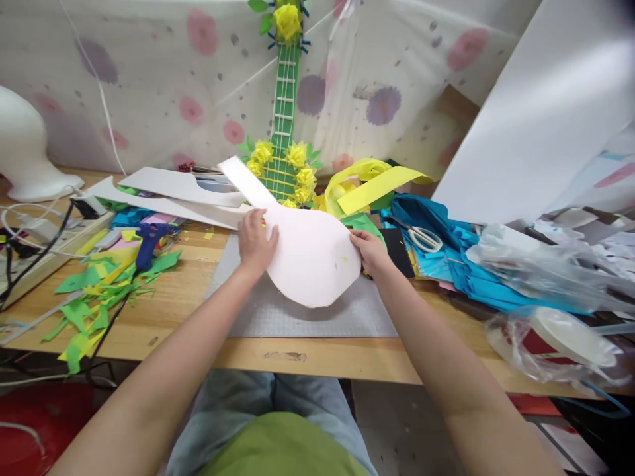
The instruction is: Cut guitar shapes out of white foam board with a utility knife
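Observation:
A white guitar-shaped board cutout (312,258), with a rounded body and a narrow neck, is tilted above a grey cutting mat (317,324). My left hand (256,243) grips its left edge where neck and body meet, fingers on the front face. At the body's right edge, my right hand (371,251) pinches the board, with the thumb in front and the other fingers partly hidden behind. Behind the cutout stands a green toy guitar (284,119) with white strings and yellow paper flowers, its lower body hidden by the board.
A blue glue gun (147,244) stands among green and yellow scraps (94,297) on the left, near a power strip (54,254). White board offcuts (183,188) lie behind. To the right are scissors (424,238), blue crepe paper (471,264) and a plastic-wrapped roll (570,337).

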The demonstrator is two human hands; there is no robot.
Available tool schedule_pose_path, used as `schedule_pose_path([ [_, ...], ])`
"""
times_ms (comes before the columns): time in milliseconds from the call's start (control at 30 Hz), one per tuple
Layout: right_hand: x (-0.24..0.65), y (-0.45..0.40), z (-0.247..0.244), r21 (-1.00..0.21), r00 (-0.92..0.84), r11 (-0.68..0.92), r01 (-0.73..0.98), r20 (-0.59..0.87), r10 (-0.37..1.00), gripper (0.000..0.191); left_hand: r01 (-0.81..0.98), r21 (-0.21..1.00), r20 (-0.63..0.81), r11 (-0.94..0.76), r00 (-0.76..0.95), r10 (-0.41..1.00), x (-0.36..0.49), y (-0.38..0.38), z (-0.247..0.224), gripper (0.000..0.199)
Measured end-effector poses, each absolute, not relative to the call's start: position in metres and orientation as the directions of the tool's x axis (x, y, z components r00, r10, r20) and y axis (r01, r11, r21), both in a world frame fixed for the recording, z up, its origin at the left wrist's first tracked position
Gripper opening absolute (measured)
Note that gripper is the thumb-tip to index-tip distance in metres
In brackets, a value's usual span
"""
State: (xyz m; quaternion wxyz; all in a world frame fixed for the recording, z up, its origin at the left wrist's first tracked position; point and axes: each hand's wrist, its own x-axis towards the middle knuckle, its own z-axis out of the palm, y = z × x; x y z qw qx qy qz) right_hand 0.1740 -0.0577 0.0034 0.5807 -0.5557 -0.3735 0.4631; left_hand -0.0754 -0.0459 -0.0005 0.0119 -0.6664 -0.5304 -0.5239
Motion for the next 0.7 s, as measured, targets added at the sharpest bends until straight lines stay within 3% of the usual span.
schedule_pose_path([
  [100, 0.167, -0.058, -0.01, -0.967, 0.366, 0.01, -0.256, -0.088, 0.926, 0.021, 0.479, 0.792, 0.567, -0.379, -0.348, 0.746, -0.094, -0.042, -0.005, 0.042],
  [200, 0.156, -0.062, -0.019, -0.915, 0.368, 0.158, -0.37, 0.012, 0.93, 0.026, 0.085, 0.959, 0.283, -0.27, -0.32, 0.904, -0.102, -0.041, -0.007, 0.033],
  [300, 0.147, -0.066, -0.024, -0.875, 0.267, 0.194, -0.443, 0.078, 0.96, 0.029, -0.103, 0.961, 0.215, -0.256, -0.299, 0.93, -0.105, -0.042, 0.007, 0.035],
  [400, 0.143, -0.068, -0.026, -0.908, 0.082, 0.085, -0.409, 0.056, 0.995, 0.029, -0.163, 0.917, 0.29, -0.365, -0.357, 0.888, -0.107, -0.041, 0.031, 0.038],
  [467, 0.14, -0.068, -0.028, -0.94, -0.02, -0.007, -0.34, -0.001, 1.0, 0.032, -0.187, 0.919, 0.291, -0.348, -0.278, 0.916, -0.11, -0.039, 0.042, 0.043],
  [600, 0.138, -0.065, -0.032, -0.962, -0.023, -0.057, -0.266, -0.053, 0.998, 0.036, -0.213, 0.96, 0.158, -0.18, -0.117, 0.98, -0.115, -0.036, 0.032, 0.058],
  [700, 0.139, -0.063, -0.034, -0.963, 0.002, -0.044, -0.268, -0.046, 0.999, 0.035, -0.224, 0.971, 0.061, -0.083, -0.101, 0.993, -0.114, -0.04, 0.007, 0.053],
])
